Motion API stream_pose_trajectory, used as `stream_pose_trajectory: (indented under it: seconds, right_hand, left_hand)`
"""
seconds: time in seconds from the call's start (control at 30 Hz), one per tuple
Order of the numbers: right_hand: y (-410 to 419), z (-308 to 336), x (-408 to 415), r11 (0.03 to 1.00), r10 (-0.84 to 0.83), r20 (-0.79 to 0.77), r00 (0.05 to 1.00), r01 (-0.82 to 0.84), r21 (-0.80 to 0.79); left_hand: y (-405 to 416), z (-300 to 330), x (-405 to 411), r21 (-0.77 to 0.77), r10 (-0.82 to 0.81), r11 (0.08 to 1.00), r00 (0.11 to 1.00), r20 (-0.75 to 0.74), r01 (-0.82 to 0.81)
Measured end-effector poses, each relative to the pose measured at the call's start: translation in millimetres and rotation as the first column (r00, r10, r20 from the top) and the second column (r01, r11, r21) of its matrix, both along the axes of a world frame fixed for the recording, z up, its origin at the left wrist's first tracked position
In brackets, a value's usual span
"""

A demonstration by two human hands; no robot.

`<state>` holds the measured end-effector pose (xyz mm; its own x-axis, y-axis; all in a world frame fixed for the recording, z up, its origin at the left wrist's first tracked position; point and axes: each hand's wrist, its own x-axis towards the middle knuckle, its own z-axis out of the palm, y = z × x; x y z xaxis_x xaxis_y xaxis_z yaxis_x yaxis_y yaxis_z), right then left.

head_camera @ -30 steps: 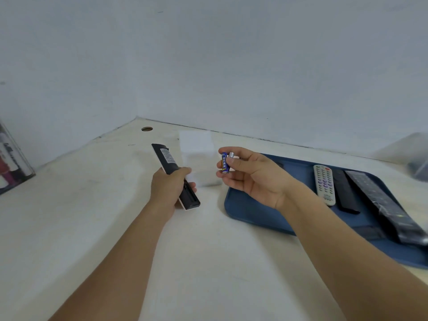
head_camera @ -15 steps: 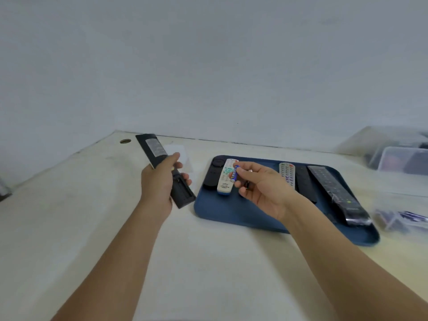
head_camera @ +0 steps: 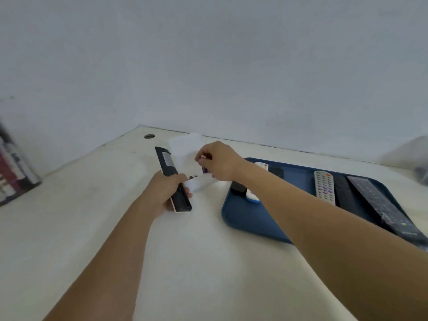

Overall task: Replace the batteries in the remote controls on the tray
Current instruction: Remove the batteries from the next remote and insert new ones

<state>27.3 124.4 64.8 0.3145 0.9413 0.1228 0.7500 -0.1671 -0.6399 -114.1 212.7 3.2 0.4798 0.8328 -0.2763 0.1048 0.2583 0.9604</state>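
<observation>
My left hand (head_camera: 162, 193) grips a long black remote (head_camera: 167, 162) by its lower half, back side up with a label showing, held above the desk left of the blue tray (head_camera: 243, 223). My right hand (head_camera: 222, 163) hovers palm-down over a small translucent white box (head_camera: 201, 184), fingers curled and pinching a small battery (head_camera: 203, 156). A blue battery (head_camera: 205, 169) shows just beneath that hand; whether it is held or lies in the box is unclear. On the tray lie a white remote (head_camera: 324, 186), two black remotes (head_camera: 345, 193) (head_camera: 379, 205), and smaller ones (head_camera: 252, 195) partly hidden by my forearm.
A second translucent white piece (head_camera: 185, 144) lies behind the box. A cable hole (head_camera: 149, 136) sits in the desk's far corner. A printed box (head_camera: 14, 172) stands at the left edge, and a clear plastic bin (head_camera: 416, 156) at the far right. Walls close the desk behind.
My right hand turned palm-down and moved left from over the tray to above the white box. The view swung back left. My left hand still holds the black remote.
</observation>
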Motion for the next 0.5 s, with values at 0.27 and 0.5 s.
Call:
stream_pose_trajectory:
  seconds: [0.27, 0.5]
  right_hand:
    - [17, -26, -10, 0.989, -0.098, 0.379, 0.920, 0.046, 0.143]
    - [9, -37, -5, 0.999, -0.019, 0.540, 0.842, 0.031, -0.013]
  left_hand:
    - [-6, 4, -2, 0.094, -0.177, 0.982, 0.976, 0.126, 0.166]
    - [-10, 3, -1, 0.107, -0.229, 0.969, 0.973, 0.031, 0.225]
